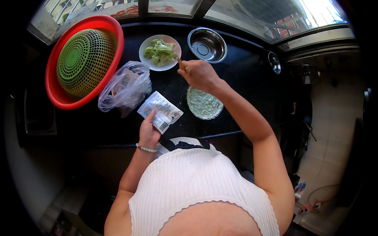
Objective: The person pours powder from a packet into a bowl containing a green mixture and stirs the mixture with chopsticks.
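My left hand (149,131) holds a white printed packet (161,111) by its lower left side, near the counter's front edge. Closed round a brown wooden handle (180,63), my right hand (200,74) is over the counter, beside the right rim of a white plate (146,59). Pale green vegetable pieces (160,52) lie on that plate. The handle's far end reaches the vegetables' edge, and what lies beyond it is not clear. Below my right hand is a round dish (204,103) filled with a whitish-green, lumpy mixture; my forearm covers part of its rim.
An empty steel bowl (207,45) stands behind my right hand. A crumpled clear plastic bag (126,87) lies left of the packet. At the far left, a large red basin (119,39) holds a green colander (84,63). A small metal dish (274,63) is at the back right.
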`<state>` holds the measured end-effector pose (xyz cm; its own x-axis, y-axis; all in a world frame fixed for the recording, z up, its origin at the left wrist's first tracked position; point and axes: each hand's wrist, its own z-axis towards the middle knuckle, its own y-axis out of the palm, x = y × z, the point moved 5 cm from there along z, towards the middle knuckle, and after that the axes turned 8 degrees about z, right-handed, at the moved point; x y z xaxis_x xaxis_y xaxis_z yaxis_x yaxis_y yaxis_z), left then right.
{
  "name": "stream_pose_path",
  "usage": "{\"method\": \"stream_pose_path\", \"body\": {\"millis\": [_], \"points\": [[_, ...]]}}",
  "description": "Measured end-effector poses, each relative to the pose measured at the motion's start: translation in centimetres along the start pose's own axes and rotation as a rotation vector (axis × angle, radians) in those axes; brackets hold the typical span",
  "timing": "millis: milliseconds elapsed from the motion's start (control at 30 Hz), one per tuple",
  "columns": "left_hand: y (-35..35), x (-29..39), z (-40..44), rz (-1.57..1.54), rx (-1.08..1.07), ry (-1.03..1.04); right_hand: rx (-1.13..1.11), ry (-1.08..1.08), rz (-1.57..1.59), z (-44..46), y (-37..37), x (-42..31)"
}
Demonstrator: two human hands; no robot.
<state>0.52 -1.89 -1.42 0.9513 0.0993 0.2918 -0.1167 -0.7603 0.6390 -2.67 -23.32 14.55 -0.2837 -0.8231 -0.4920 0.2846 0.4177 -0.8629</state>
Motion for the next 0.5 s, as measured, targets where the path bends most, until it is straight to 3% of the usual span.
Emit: {"method": "stream_pose_path", "body": {"millis": [200, 267, 500], "points": [[-0.7, 1.2, -0.5, 0.0, 0.003, 0.014, -0.241, -0.467, 0.06, -9.4, 0.7, -6.3], [-1.4, 1.3, -0.2, 0.003, 0.004, 0.019, -0.313, -0.451, 0.05, -12.4, -0.2, -6.4], [-1.0, 1.6, -0.1, 0.03, 0.036, 0.025, 0.212, -0.179, 0.138, -15.3, -3.2, -5.4]]}}
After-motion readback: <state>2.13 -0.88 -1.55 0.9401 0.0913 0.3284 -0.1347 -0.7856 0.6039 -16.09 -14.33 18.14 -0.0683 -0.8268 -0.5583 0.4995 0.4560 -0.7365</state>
